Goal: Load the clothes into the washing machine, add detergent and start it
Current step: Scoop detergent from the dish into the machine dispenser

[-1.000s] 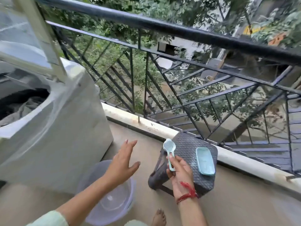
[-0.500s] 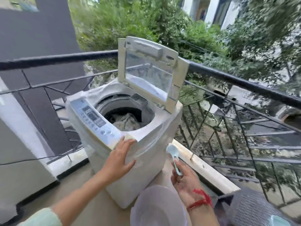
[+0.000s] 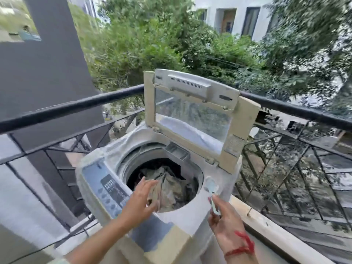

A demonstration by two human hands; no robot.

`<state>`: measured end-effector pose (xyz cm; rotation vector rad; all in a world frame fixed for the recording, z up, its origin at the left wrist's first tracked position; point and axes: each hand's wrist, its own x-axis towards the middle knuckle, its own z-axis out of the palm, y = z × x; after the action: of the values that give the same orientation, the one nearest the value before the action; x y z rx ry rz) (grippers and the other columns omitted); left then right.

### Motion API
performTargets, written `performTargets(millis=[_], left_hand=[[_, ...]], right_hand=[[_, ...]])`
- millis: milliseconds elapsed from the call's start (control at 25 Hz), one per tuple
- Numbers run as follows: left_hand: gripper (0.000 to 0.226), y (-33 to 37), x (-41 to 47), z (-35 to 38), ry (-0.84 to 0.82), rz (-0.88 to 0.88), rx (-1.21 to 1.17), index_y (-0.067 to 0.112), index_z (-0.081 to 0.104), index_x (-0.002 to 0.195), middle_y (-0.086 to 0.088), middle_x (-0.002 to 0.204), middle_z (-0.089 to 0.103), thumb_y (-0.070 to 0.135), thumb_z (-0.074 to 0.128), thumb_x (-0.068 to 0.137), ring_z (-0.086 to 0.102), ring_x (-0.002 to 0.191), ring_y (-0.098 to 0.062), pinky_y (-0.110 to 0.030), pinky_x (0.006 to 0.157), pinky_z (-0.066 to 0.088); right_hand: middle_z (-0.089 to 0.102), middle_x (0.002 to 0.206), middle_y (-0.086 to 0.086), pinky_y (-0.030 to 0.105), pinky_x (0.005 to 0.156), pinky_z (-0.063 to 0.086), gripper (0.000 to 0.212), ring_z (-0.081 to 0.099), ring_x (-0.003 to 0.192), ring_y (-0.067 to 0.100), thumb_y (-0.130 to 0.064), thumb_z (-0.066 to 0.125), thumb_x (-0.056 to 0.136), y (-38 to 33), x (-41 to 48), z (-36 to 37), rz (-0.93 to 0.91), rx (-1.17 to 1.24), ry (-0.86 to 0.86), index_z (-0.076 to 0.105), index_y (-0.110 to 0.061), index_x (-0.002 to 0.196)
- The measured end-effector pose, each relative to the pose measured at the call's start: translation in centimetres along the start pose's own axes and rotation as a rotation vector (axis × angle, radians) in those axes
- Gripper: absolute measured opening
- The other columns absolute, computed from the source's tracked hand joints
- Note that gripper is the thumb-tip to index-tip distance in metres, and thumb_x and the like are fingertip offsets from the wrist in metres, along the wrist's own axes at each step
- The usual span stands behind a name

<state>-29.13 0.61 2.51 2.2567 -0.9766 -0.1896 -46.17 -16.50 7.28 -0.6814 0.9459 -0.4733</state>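
We find the washing machine (image 3: 158,187) standing at the balcony railing (image 3: 76,105) with its lid (image 3: 192,111) raised upright. The clothes (image 3: 167,185) lie heaped inside the drum, so loading appears complete. Our left hand (image 3: 142,201) hovers over the near rim of the drum opening, its fingers (image 3: 147,184) spread wide and holding nothing. Our right hand (image 3: 226,220) is closed on the handle of a pale blue scoop (image 3: 211,189), pinched between thumb and fingertips, with the bowl raised over the machine's top just right of the opening. We cannot tell whether the bowl holds powder; the picture is too blurred there.

We judge the step in hand to be adding detergent. To do it well, we should keep the scoop level while carrying it leftward, then tip it only once the bowl is clear of the rim and over the load, or over the dispenser tray (image 3: 178,152) at the back of the opening. A slow tilt would limit spillage onto the top panel. The control panel (image 3: 110,189) sits on the left side, untouched, and starting remains outstanding.
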Motion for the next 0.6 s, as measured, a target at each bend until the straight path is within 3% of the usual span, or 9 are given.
performTargets(millis=[120,240,440,600], left_hand=[[0.062,-0.9,3.1,-1.2,0.05,-0.033,-0.102,0.018,0.044,0.134,0.014,0.13,0.04,0.045,0.054,0.078,0.027,0.138,-0.014,-0.032,0.114,0.02],[0.054,-2.7,5.9,-1.1,0.022,-0.086,-0.158,0.023,0.038,0.137,0.011,0.141,0.035,0.028,0.06,0.089,0.011,0.144,-0.012,-0.033,0.114,0.018],[0.057,-6.8,13.3,-1.2,-0.086,-0.06,-0.136,0.025,0.031,0.141,0.006,0.15,0.027,0.032,0.057,0.09,-0.001,0.145,-0.014,-0.031,0.115,0.011],[0.062,-9.9,19.1,-0.1,-0.22,-0.082,-0.199,0.026,0.025,0.144,0.005,0.153,0.022,0.038,0.056,0.091,0.003,0.145,-0.014,-0.03,0.114,0.012]], right_hand=[[0.068,0.06,-0.006,0.013,0.037,0.04,0.003,0.051,0.04,0.002,-0.011,0.068,0.081,-0.5,2.2,3.4,0.011,-0.017,-0.025,0.065,-0.013,0.08],[0.065,0.055,-0.006,0.013,0.037,0.038,0.007,0.047,0.042,0.005,-0.01,0.066,0.083,-1.0,5.0,6.9,-0.016,-0.047,-0.043,0.063,-0.013,0.077],[0.061,0.06,0.003,0.016,0.036,0.042,0.007,0.052,0.04,0.006,-0.007,0.068,0.081,-0.8,11.7,12.8,-0.02,-0.055,0.053,0.061,-0.008,0.08],[0.058,0.069,0.004,0.02,0.044,0.048,0.011,0.054,0.056,0.013,-0.009,0.071,0.08,0.7,16.9,17.1,-0.131,-0.226,0.186,0.061,-0.011,0.075]])
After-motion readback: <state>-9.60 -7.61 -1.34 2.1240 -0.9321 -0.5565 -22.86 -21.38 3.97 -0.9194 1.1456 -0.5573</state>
